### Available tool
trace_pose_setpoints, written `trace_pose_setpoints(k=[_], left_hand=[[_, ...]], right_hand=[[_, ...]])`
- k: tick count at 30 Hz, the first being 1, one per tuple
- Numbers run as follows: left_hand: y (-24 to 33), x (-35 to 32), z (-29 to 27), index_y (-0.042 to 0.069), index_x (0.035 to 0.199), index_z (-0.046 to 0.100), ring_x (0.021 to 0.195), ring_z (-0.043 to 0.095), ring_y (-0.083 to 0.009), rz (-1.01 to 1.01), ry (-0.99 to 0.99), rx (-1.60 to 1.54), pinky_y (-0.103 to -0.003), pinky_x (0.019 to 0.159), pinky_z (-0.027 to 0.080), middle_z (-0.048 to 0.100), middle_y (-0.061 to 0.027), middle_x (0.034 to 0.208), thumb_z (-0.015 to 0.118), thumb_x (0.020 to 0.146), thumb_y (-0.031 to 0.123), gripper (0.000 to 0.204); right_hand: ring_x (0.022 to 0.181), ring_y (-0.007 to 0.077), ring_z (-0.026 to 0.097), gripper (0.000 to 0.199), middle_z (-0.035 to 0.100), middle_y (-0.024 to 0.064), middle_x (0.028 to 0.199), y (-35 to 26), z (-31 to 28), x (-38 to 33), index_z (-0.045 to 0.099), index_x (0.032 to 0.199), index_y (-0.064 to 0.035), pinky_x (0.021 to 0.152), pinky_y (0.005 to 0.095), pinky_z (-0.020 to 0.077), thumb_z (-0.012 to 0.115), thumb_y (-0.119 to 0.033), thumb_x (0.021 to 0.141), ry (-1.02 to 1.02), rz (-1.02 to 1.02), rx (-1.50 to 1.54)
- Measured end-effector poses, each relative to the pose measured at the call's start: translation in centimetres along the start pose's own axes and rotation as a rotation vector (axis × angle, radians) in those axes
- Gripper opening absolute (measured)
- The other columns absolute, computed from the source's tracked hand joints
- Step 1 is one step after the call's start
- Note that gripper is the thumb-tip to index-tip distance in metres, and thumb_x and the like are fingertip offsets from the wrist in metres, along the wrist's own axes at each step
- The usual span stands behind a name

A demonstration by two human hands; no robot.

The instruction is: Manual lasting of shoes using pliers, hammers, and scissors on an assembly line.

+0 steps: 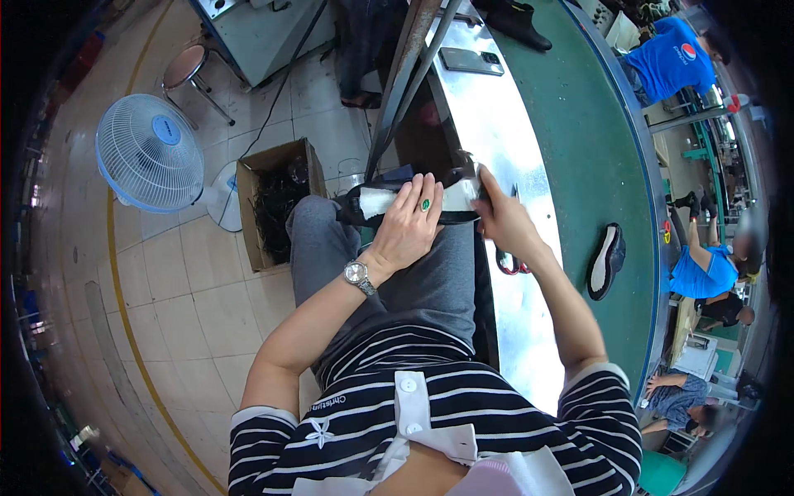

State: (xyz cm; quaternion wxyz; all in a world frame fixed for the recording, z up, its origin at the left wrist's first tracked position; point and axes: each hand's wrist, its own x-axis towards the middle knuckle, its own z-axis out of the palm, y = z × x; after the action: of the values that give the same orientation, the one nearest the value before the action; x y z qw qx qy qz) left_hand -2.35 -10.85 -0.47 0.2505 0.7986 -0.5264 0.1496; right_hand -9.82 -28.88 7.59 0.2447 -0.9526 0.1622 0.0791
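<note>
While the black shoe [413, 202] lies across the person's grey-trousered lap [389, 264] just above the middle of the frame, its long axis runs nearly level from left to right, one end toward the cardboard box [273, 202] and the other toward the steel bench edge [496, 149]. White stuffing or lining [380, 201] shows along its upper side. The left hand [409, 227] rests on top of the shoe from the near side, palm down, fingers laid flat and slightly spread over the white part, pressing it against the thigh rather than pinching it; a wristwatch [358, 274] sits on that wrist, and the forearm rises from the lower left. The right hand [500, 219] meets the right-hand end of the shoe, fingers curled closed around that end or something small there; exactly what it pinches is hidden by the knuckles. Its forearm comes up steeply from the lower right, alongside the bench. Both hands touch the shoe, the left at mid-length, the right at the end. Red-handled scissors [509, 264] lie just below the right wrist, and a loose sole [606, 260] rests well apart on the green belt [595, 149].
</note>
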Motion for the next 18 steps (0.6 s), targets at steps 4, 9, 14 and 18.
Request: trace_pose_setpoints(k=[4,9,14,18], left_hand=[[-0.3,-0.5,0.0,-0.013,0.128,0.049,0.123,0.05,-0.0404,-0.035,-0.005,-0.007,-0.044,0.108,0.036,0.05,-0.0304,0.132,0.071,0.076,0.024,0.068],[0.6,0.5,0.1,-0.011,0.128,0.05,0.127,0.047,-0.0396,-0.071,0.017,-0.015,-0.044,0.109,0.036,0.051,-0.0272,0.133,0.076,0.072,0.021,0.069],[0.1,0.1,-0.3,-0.012,0.127,0.05,0.124,0.049,-0.0405,-0.108,0.032,-0.037,-0.045,0.108,0.037,0.055,-0.0258,0.126,0.076,0.07,0.017,0.069],[0.5,0.5,0.6,-0.012,0.123,0.053,0.121,0.05,-0.0409,-0.093,0.06,0.007,-0.046,0.106,0.038,0.056,-0.0242,0.12,0.077,0.068,0.014,0.066]], right_hand=[[0.056,0.0334,0.064,0.061,0.063,0.0179,0.067,-1.3,-3.0,0.2,0.03,0.146,-0.0093,0.065,0.0452,0.0493,0.057,-0.015,0.092,-0.134,0.042,0.098],[0.057,0.03,0.066,0.056,0.063,0.0145,0.062,1.1,0.7,-0.4,0.035,0.144,-0.0077,0.062,0.0415,0.0504,0.057,-0.016,0.093,0.04,0.1,-0.007],[0.057,0.0308,0.066,0.056,0.064,0.0166,0.064,-2.8,-1.8,-0.2,0.031,0.144,-0.0065,0.062,0.0423,0.0506,0.054,-0.015,0.094,-0.029,0.0,0.14],[0.056,0.025,0.067,0.055,0.064,0.0135,0.062,-2.2,-0.9,0.5,0.032,0.144,-0.0035,0.061,0.0384,0.0522,0.053,-0.015,0.095,-0.062,0.18,0.168]])
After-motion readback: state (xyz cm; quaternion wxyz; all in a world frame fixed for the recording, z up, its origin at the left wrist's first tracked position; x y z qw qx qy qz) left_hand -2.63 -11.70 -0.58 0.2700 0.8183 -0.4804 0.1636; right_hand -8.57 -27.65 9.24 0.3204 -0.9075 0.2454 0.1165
